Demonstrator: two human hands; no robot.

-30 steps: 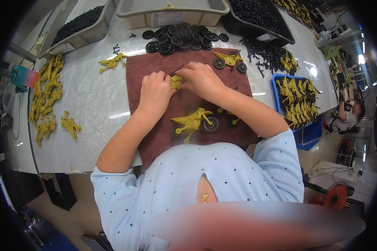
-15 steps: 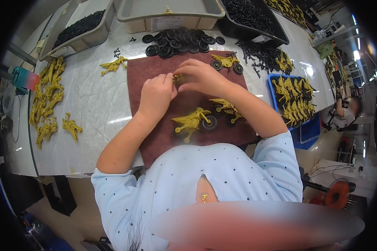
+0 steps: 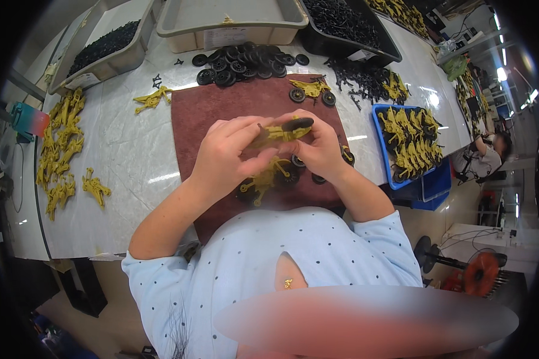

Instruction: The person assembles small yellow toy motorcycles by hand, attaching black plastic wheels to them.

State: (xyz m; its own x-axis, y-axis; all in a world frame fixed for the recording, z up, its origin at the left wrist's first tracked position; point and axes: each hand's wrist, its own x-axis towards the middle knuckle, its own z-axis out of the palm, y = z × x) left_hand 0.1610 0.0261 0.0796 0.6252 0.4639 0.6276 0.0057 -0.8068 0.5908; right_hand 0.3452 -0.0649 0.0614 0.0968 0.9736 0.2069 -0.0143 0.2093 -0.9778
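Observation:
Above the dark red cloth (image 3: 188, 119), both my hands are closed on one yellow plastic toy motorcycle body (image 3: 275, 134). A black wheel (image 3: 298, 124) shows at its right end. My right hand (image 3: 320, 149) grips the body near that wheel, thumb below and fingers behind. My left hand (image 3: 221, 149) curls around the other end, partly blurred and hiding it. Just below my hands, another yellow toy motorcycle (image 3: 262, 180) lies on the cloth, partly covered. A yellow toy motorcycle with two black wheels (image 3: 310, 88) stands at the cloth's far right corner.
Black wheels (image 3: 245, 63) are heaped beyond the cloth. Grey bins (image 3: 233, 39) and a black bin (image 3: 356, 51) line the back. A blue tray (image 3: 382, 146) of yellow bodies stands right; more yellow bodies (image 3: 66, 140) lie left. Another person (image 3: 485, 158) sits at far right.
My hands have come down and to the right, and moved apart. The yellow body and its black wheel, mostly hidden between my fingers before, now show. The whole view has shifted slightly.

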